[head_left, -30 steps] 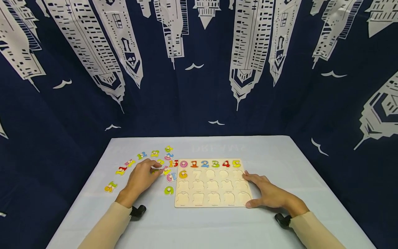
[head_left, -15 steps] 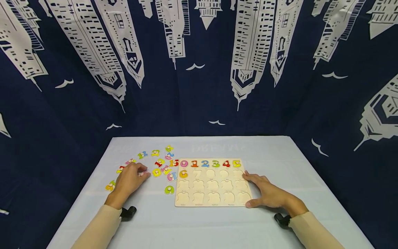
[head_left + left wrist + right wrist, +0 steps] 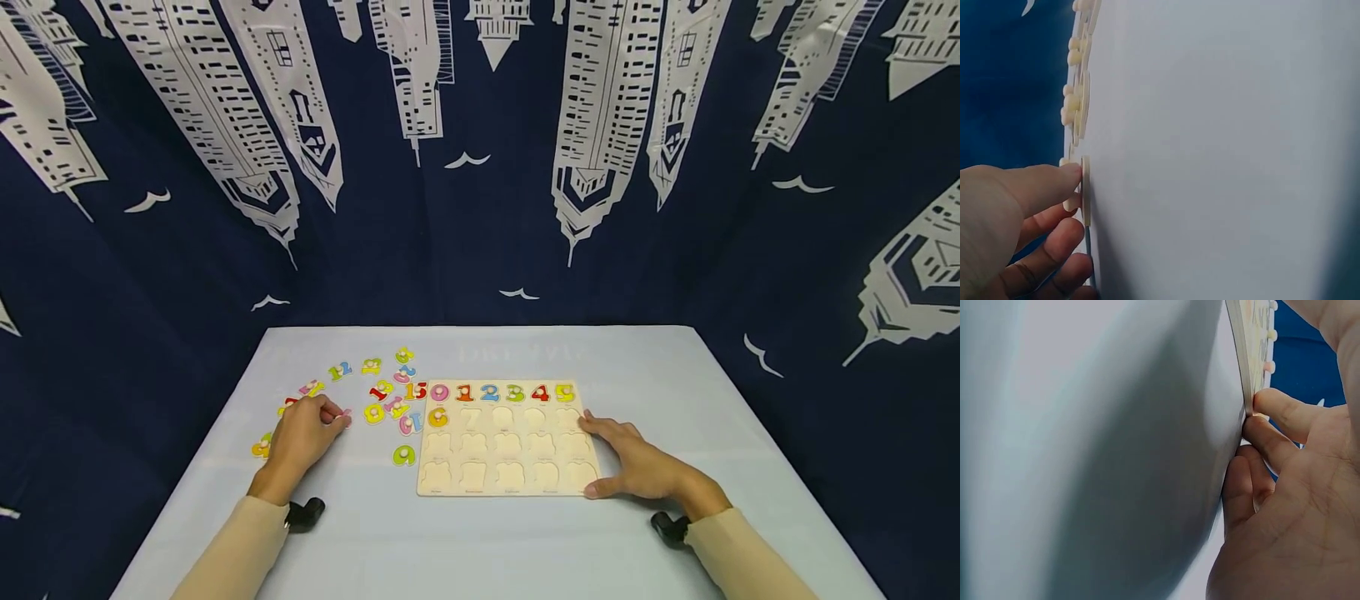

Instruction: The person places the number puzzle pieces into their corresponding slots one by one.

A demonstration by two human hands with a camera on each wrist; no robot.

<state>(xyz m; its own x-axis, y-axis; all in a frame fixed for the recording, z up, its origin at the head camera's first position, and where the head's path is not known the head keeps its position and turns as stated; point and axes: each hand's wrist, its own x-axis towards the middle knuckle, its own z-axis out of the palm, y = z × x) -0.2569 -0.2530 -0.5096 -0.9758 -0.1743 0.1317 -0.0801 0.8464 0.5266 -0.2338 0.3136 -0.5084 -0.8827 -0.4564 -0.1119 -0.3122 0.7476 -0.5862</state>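
In the head view my left hand is over the left of the table, pinching a small pink number piece. The left wrist view shows the thumb against the knob of that piece, whose thin wooden edge stands close to the tabletop. Which number it bears is hidden. A wooden number puzzle board lies flat in the middle, with 0 to 5 in its top row and an orange 6 below; the other recesses are bare. My right hand rests spread along the board's right edge, its fingers touching it.
Loose knobbed number pieces lie left of the board: a red 15 against its corner, a green single-digit piece, a yellow-green round one and several others. The white table ends before a dark blue printed cloth.
My left hand has drawn leftward, away from the pieces beside the board, carrying the pink number piece. My right hand has stayed at the board's edge.
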